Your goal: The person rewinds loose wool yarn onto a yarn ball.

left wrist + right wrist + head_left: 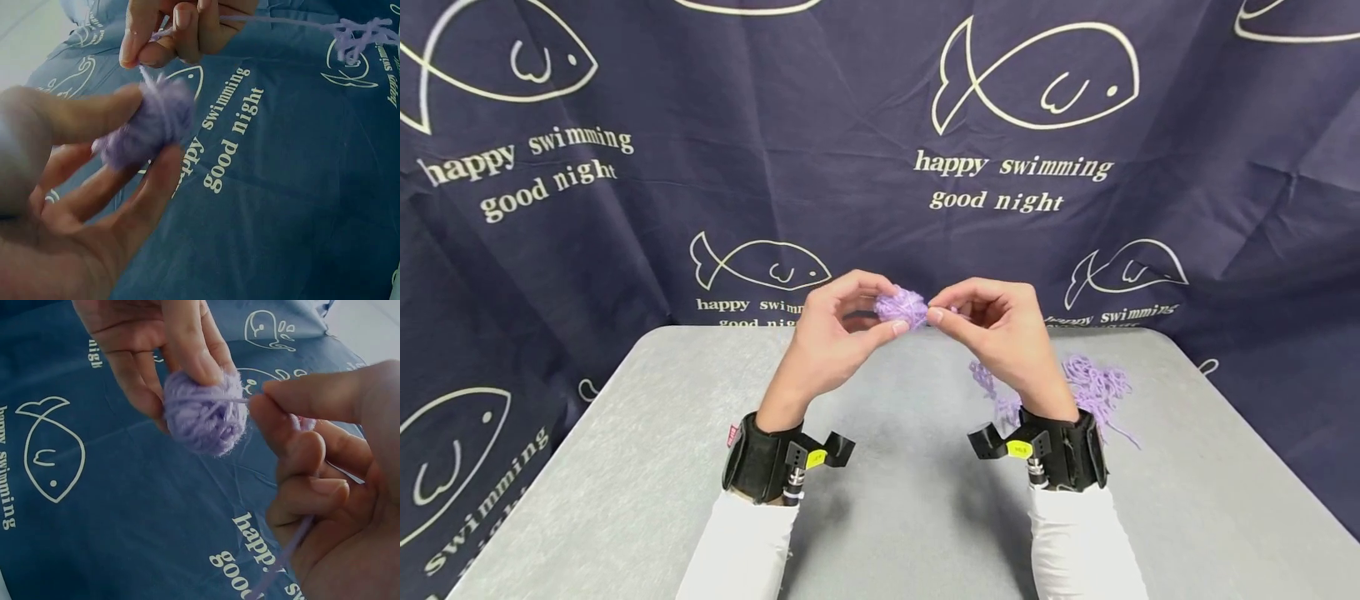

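Purple yarn ball (901, 307) held above grey table (625, 467), centre. Left hand (831, 333) pinches ball between thumb and curled fingertips. Right hand (1000, 329), fingers curled, pinches strand (212, 399) just right of ball. Loose yarn (1093, 387) lies on table, right, behind right wrist.

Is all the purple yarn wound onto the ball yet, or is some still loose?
Some is loose. The left hand holds the yarn ball; the right hand pinches a strand, and loose yarn lies on the table.
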`<control>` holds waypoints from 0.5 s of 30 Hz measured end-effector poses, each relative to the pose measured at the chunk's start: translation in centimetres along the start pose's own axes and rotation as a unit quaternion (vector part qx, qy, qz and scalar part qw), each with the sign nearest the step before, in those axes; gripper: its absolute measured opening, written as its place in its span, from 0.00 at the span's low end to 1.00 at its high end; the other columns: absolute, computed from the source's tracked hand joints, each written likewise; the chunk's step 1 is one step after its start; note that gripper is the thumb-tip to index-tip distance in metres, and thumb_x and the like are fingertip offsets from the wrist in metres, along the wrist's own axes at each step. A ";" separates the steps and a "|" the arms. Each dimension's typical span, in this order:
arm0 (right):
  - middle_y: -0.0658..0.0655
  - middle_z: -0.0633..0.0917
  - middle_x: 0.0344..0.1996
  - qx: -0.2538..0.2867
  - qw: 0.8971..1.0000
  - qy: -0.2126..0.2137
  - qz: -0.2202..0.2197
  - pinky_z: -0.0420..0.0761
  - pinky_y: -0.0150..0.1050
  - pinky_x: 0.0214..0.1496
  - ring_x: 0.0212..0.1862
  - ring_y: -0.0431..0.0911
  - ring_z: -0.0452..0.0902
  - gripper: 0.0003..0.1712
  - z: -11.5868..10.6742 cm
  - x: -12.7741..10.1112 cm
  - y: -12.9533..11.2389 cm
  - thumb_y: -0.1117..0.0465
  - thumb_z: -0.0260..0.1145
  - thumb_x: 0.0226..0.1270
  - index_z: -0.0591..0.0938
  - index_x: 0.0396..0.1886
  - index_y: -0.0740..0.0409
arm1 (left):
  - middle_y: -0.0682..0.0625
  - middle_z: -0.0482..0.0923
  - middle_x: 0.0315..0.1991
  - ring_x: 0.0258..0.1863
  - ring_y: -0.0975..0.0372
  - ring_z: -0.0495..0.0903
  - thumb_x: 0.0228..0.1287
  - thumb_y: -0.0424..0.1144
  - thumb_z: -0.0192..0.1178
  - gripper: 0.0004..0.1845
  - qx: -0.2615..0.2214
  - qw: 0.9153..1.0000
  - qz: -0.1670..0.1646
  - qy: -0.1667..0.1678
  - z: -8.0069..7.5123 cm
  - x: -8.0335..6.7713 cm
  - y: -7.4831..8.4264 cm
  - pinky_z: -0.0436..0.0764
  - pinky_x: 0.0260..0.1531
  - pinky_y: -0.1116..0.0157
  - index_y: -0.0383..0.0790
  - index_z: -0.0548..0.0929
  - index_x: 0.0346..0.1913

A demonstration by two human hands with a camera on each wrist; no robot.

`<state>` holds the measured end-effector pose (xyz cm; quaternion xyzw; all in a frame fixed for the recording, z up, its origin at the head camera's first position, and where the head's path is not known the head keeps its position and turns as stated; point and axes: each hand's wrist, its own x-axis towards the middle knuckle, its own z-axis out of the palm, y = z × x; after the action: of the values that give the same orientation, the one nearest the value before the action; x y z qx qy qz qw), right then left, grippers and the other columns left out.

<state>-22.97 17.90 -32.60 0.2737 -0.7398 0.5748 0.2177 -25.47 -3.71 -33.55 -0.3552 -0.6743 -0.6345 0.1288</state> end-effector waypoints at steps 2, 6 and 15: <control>0.56 0.83 0.22 0.010 1.000 0.016 0.001 0.63 0.34 0.18 0.19 0.44 0.64 0.03 -0.2 0.0 -0.1 0.70 0.75 0.61 0.89 0.35 0.63 | 0.44 0.84 0.45 0.43 0.57 0.85 0.56 0.23 0.72 0.16 0.004 0.999 -0.007 -0.038 0.1 -0.1 0.1 0.87 0.44 0.59 0.33 0.83 0.47; 0.58 0.84 0.24 0.029 0.999 0.035 0.000 0.65 0.32 0.20 0.20 0.44 0.66 0.04 -0.6 0.0 0.0 0.70 0.76 0.60 0.89 0.35 0.64 | 0.46 0.82 0.44 0.41 0.58 0.85 0.56 0.23 0.71 0.15 0.002 0.994 -0.009 -0.109 0.2 -0.4 0.3 0.86 0.47 0.60 0.34 0.84 0.46; 0.57 0.86 0.26 0.061 0.997 0.043 0.008 0.67 0.31 0.22 0.22 0.42 0.69 0.07 -0.7 0.2 0.8 0.68 0.76 0.61 0.88 0.37 0.66 | 0.44 0.82 0.44 0.46 0.53 0.81 0.53 0.18 0.71 0.15 -0.079 0.983 0.037 -0.164 0.8 -0.5 0.6 0.86 0.48 0.54 0.31 0.83 0.43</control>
<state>-23.65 18.74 -32.88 0.2553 -0.6954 0.6321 0.2272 -24.49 -3.17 -33.54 -0.4884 -0.6208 -0.6132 0.0113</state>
